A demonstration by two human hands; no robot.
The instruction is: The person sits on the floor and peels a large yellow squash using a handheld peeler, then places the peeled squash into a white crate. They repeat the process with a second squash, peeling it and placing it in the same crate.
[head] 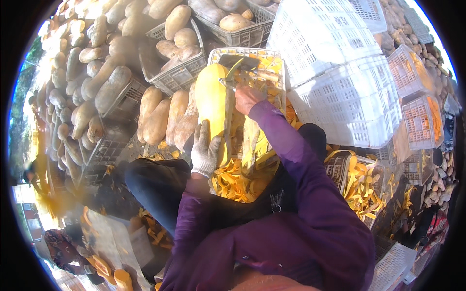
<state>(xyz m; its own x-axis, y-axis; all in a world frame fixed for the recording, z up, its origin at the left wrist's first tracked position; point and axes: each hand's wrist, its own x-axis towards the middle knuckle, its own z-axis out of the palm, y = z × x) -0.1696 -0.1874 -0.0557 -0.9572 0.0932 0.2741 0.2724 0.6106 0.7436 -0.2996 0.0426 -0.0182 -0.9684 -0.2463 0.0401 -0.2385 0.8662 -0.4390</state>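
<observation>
A long, mostly peeled yellow squash (211, 98) lies before me, pointing away from my body. My left hand (205, 151), in a pale knitted glove, grips its near end. My bare right hand (248, 98) is closed around a metal peeler (227, 84) at the squash's right side, near the far end. A curl of peel (235, 68) rises from the peeler's head. Just beyond lies a dark, broad-bladed cleaver (238, 62) with a wooden handle (268, 75), on a plastic crate (247, 51). Orange peel strips (233, 182) are heaped between my legs.
Several unpeeled squashes (156, 120) lie left of the crate. Grey crates (178, 74) of squashes stand beyond. Stacked white crates (342, 98) rise on the right, above a crate of peelings (360, 182). Another person's patterned sleeve (60, 251) shows at lower left, near cut squash (102, 265).
</observation>
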